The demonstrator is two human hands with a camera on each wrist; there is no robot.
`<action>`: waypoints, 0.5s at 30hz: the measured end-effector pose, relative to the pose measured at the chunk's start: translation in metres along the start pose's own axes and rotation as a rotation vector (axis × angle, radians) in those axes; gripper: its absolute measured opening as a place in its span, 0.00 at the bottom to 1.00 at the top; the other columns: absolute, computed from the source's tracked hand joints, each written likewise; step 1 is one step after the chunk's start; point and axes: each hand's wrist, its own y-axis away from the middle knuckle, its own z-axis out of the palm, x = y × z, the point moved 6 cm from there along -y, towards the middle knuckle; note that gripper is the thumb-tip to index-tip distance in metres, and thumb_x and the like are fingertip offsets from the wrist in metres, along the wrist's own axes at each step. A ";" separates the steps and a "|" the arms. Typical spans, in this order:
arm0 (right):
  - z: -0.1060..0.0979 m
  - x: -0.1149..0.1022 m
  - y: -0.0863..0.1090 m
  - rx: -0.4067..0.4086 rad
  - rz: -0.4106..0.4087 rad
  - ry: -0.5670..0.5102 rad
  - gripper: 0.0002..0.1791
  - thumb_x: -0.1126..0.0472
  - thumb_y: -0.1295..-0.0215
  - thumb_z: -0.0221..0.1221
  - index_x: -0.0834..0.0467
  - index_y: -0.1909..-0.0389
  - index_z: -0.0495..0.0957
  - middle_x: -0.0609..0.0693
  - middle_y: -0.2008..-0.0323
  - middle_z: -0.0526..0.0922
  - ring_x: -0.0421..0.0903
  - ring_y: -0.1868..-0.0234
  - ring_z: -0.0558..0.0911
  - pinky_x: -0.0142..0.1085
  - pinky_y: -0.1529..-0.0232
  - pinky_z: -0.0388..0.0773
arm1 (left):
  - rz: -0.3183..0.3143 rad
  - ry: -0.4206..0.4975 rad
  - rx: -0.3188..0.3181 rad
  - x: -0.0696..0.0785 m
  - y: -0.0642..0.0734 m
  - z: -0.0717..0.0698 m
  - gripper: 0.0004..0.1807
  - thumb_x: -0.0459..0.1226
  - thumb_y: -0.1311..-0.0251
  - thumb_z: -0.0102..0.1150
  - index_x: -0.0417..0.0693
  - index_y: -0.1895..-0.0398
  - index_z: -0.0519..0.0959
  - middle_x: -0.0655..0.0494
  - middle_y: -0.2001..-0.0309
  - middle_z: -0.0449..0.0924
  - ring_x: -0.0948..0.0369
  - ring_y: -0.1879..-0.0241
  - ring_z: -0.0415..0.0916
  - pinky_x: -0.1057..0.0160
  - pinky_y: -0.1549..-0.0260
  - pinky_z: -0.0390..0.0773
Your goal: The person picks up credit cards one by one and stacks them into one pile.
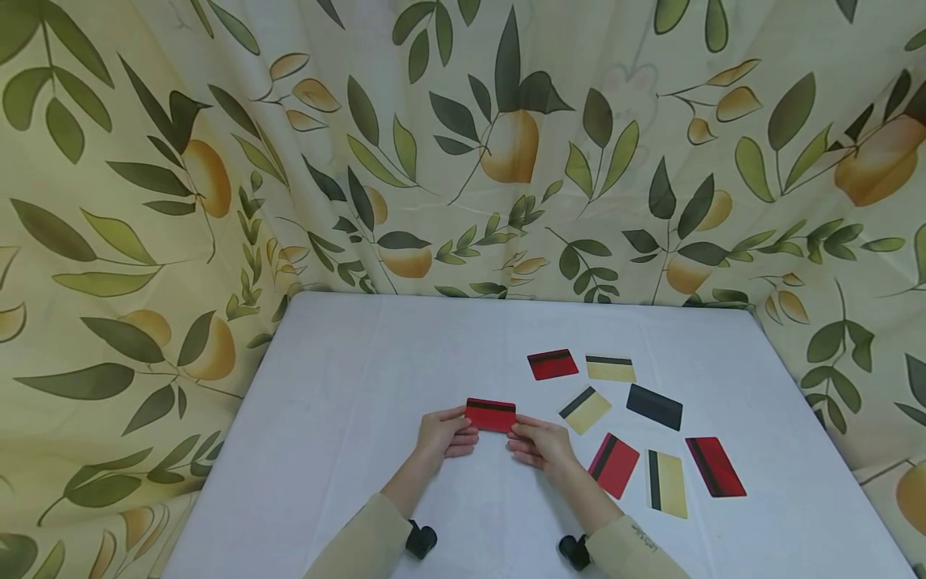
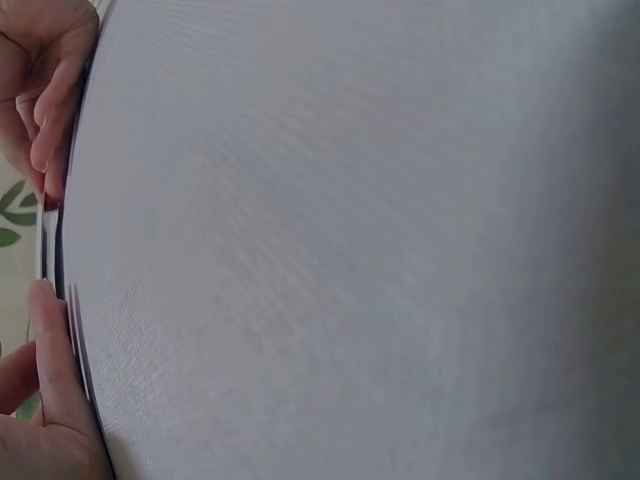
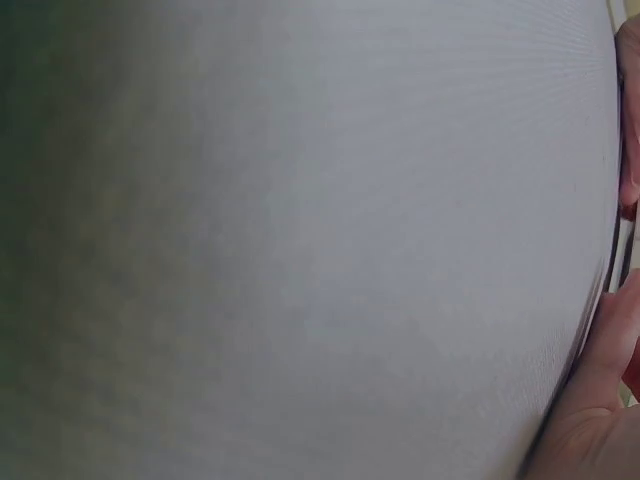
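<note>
A red card with a black stripe near its top edge (image 1: 490, 418) is held between both hands over the white table. My left hand (image 1: 440, 434) pinches its left end between thumb and fingers. At the right end, my right hand (image 1: 541, 445) grips it the same way. The left wrist view catches the card (image 2: 50, 245) nearly edge-on at the far left, between the two hands. In the right wrist view my right hand (image 3: 590, 400) shows only in part at the lower right edge.
Right of the hands lie several loose cards on the white table (image 1: 347, 362): red ones (image 1: 553, 366), (image 1: 716, 465), cream-gold ones with dark stripes (image 1: 611, 371), and a black card (image 1: 654, 407). Another red card (image 1: 618, 466) lies beside my right forearm. A leaf-and-fruit curtain (image 1: 470, 225) hangs behind.
</note>
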 end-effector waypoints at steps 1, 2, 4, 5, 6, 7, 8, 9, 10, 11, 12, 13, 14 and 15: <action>0.000 0.000 0.000 0.004 0.001 0.006 0.22 0.57 0.39 0.59 0.62 0.46 0.74 0.52 0.70 0.85 0.44 0.73 0.84 0.31 0.71 0.81 | 0.007 -0.007 0.003 0.000 0.001 0.000 0.24 0.31 0.42 0.55 0.36 0.41 0.69 0.43 0.70 0.83 0.56 0.73 0.83 0.59 0.71 0.82; 0.000 0.000 0.000 0.007 0.003 0.011 0.22 0.57 0.40 0.59 0.62 0.46 0.74 0.52 0.70 0.85 0.44 0.74 0.84 0.31 0.72 0.81 | 0.011 -0.011 0.006 0.001 0.001 0.000 0.24 0.31 0.42 0.55 0.36 0.41 0.69 0.43 0.70 0.83 0.57 0.73 0.83 0.59 0.72 0.82; 0.001 -0.001 0.000 0.013 0.005 0.020 0.23 0.56 0.40 0.60 0.61 0.46 0.74 0.52 0.70 0.85 0.45 0.74 0.84 0.31 0.72 0.80 | 0.011 -0.012 0.017 0.002 0.001 0.001 0.24 0.30 0.43 0.55 0.37 0.41 0.69 0.44 0.71 0.83 0.57 0.74 0.82 0.60 0.72 0.82; 0.001 -0.001 0.001 0.015 0.005 0.024 0.23 0.56 0.40 0.60 0.61 0.46 0.74 0.53 0.70 0.85 0.45 0.74 0.84 0.31 0.72 0.80 | 0.011 -0.012 0.021 0.002 0.002 0.001 0.24 0.30 0.43 0.55 0.37 0.41 0.69 0.44 0.71 0.83 0.57 0.74 0.82 0.60 0.72 0.82; 0.001 -0.002 0.001 0.018 0.003 0.029 0.23 0.56 0.40 0.60 0.61 0.46 0.74 0.53 0.70 0.85 0.45 0.75 0.84 0.31 0.73 0.80 | 0.010 -0.012 0.026 0.002 0.002 0.001 0.24 0.29 0.43 0.55 0.37 0.41 0.68 0.44 0.71 0.83 0.57 0.75 0.82 0.60 0.72 0.82; 0.001 -0.002 0.001 0.019 0.000 0.033 0.22 0.56 0.40 0.60 0.61 0.46 0.74 0.53 0.71 0.85 0.45 0.75 0.84 0.30 0.73 0.80 | 0.010 -0.014 0.029 0.003 0.002 0.001 0.24 0.29 0.43 0.55 0.37 0.40 0.68 0.43 0.71 0.83 0.57 0.75 0.82 0.60 0.73 0.82; 0.001 -0.003 0.001 0.021 -0.002 0.035 0.22 0.57 0.40 0.59 0.61 0.46 0.74 0.53 0.71 0.85 0.45 0.75 0.84 0.30 0.74 0.80 | 0.009 -0.013 0.030 0.003 0.002 0.002 0.25 0.29 0.43 0.55 0.38 0.40 0.68 0.44 0.72 0.83 0.57 0.75 0.82 0.60 0.73 0.82; 0.002 -0.003 0.001 0.019 -0.007 0.040 0.22 0.57 0.40 0.59 0.61 0.45 0.74 0.53 0.70 0.85 0.45 0.75 0.84 0.30 0.74 0.80 | 0.009 -0.011 0.029 0.003 0.002 0.002 0.25 0.29 0.43 0.55 0.38 0.40 0.68 0.43 0.72 0.83 0.57 0.75 0.82 0.60 0.73 0.82; 0.002 -0.003 0.002 0.018 -0.010 0.046 0.22 0.57 0.40 0.59 0.61 0.45 0.74 0.53 0.70 0.85 0.45 0.76 0.84 0.30 0.74 0.80 | 0.014 -0.013 0.025 0.003 0.003 0.002 0.25 0.29 0.42 0.55 0.37 0.40 0.68 0.43 0.71 0.83 0.57 0.75 0.82 0.60 0.73 0.82; 0.002 -0.004 0.002 0.019 -0.012 0.050 0.22 0.57 0.40 0.59 0.61 0.45 0.74 0.53 0.70 0.85 0.45 0.76 0.84 0.30 0.75 0.80 | 0.019 -0.016 0.021 0.004 0.003 0.002 0.25 0.29 0.42 0.54 0.37 0.40 0.68 0.43 0.71 0.83 0.57 0.75 0.82 0.60 0.73 0.82; 0.002 -0.004 0.002 0.020 -0.015 0.056 0.22 0.57 0.40 0.59 0.61 0.45 0.74 0.53 0.71 0.85 0.45 0.76 0.84 0.30 0.75 0.79 | 0.026 -0.019 0.018 0.004 0.003 0.002 0.25 0.29 0.42 0.54 0.37 0.40 0.67 0.42 0.71 0.83 0.57 0.75 0.82 0.59 0.73 0.82; 0.002 -0.004 0.002 0.020 -0.019 0.063 0.22 0.57 0.40 0.59 0.61 0.45 0.74 0.53 0.71 0.85 0.45 0.77 0.83 0.30 0.75 0.79 | 0.031 -0.019 0.015 0.004 0.004 0.002 0.25 0.29 0.42 0.54 0.37 0.39 0.67 0.42 0.70 0.82 0.56 0.75 0.82 0.59 0.72 0.82; 0.002 -0.004 0.002 0.022 -0.023 0.071 0.22 0.57 0.40 0.59 0.62 0.45 0.74 0.53 0.71 0.85 0.44 0.77 0.83 0.30 0.75 0.79 | 0.035 -0.020 0.012 0.004 0.004 0.002 0.25 0.29 0.41 0.54 0.37 0.39 0.67 0.41 0.70 0.82 0.56 0.75 0.82 0.59 0.72 0.82; 0.002 -0.005 0.002 0.025 -0.027 0.079 0.22 0.57 0.40 0.59 0.62 0.46 0.74 0.53 0.71 0.85 0.44 0.77 0.83 0.30 0.75 0.79 | 0.039 -0.021 0.010 0.004 0.004 0.002 0.25 0.29 0.41 0.54 0.37 0.39 0.67 0.41 0.70 0.82 0.56 0.74 0.82 0.58 0.72 0.82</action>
